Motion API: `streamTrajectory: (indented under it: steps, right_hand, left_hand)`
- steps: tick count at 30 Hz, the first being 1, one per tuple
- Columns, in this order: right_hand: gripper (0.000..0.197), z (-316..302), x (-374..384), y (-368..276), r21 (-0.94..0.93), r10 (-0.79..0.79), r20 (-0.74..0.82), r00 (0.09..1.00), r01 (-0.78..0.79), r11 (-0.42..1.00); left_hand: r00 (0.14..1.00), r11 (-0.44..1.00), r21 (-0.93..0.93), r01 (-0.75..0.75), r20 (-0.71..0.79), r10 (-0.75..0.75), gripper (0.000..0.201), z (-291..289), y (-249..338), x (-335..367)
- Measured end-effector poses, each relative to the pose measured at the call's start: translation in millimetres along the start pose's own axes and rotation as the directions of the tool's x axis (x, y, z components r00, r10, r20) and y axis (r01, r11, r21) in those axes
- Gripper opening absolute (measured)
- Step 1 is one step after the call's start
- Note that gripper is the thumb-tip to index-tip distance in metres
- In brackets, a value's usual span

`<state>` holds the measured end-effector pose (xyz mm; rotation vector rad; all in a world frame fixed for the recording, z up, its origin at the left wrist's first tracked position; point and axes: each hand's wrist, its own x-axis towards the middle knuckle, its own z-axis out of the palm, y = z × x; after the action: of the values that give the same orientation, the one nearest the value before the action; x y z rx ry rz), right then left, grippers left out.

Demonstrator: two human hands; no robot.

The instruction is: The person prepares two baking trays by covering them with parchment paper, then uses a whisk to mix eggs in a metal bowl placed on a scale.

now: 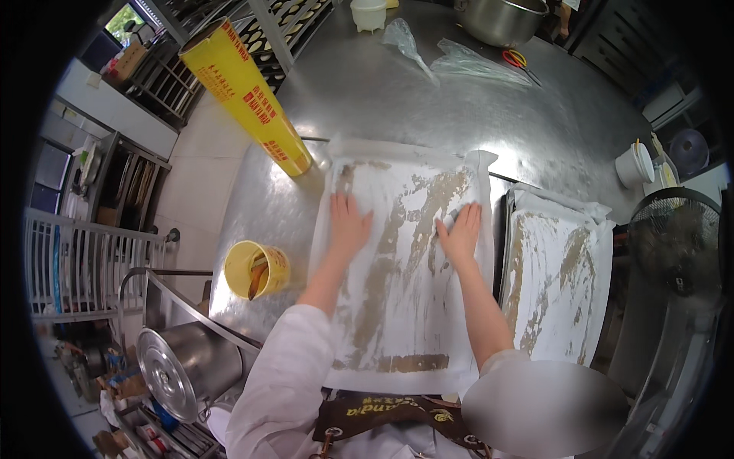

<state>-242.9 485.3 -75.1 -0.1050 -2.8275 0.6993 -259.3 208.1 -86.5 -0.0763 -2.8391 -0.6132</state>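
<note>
A large sheet of white baking paper (428,329) lies in front of me on the steel table, its edges turned up. Brownish, wet-looking patches streak its surface. My left hand (350,227) rests flat on the left half with fingers stretched out. On the right half, my right hand (461,233) presses down, also with fingers extended; a small greyish fold or object by its thumb is unclear. Neither hand grips anything that I can see. Close by on the right sits a dark-edged tray (502,252) lined with similar blotched paper (554,268).
A tall yellow roll (252,99) stands at the left, near a yellow tub (260,269) holding a brush-like tool. Far back are clear plastic bags (466,60), scissors (516,60) and a steel bowl (501,23). A black fan (677,241) is on the right.
</note>
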Motion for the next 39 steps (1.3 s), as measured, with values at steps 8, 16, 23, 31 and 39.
streamTrajectory:
  steps: [8,16,23,31,39]
  right_hand:
    - [0.091,-82,-246,-20,0.036,0.114,0.213,0.970,-0.124,0.992]
    - [0.077,-142,-357,-30,-0.027,0.231,0.348,0.909,-0.237,0.971]
    - [0.019,-159,-309,-9,-0.319,-0.037,0.618,0.785,0.294,0.901]
    - [0.013,-211,-343,-56,0.229,0.133,0.555,0.821,-0.305,0.924]
    - [0.012,-177,-382,-59,0.320,-0.037,0.143,0.989,-0.011,0.947]
  left_hand:
    - [0.976,0.995,0.053,0.086,0.194,-0.095,0.076,-99,46,-248]
    - [0.592,0.963,-0.013,0.270,0.791,-0.155,0.048,-194,70,-317]
    - [0.547,0.919,0.136,-0.371,0.831,0.097,0.047,-205,57,-267]
    - [0.725,0.916,-0.051,-0.398,0.594,0.348,0.032,-234,13,-285]
    - [0.837,0.913,-0.162,-0.374,0.364,0.408,0.024,-245,3,-277]
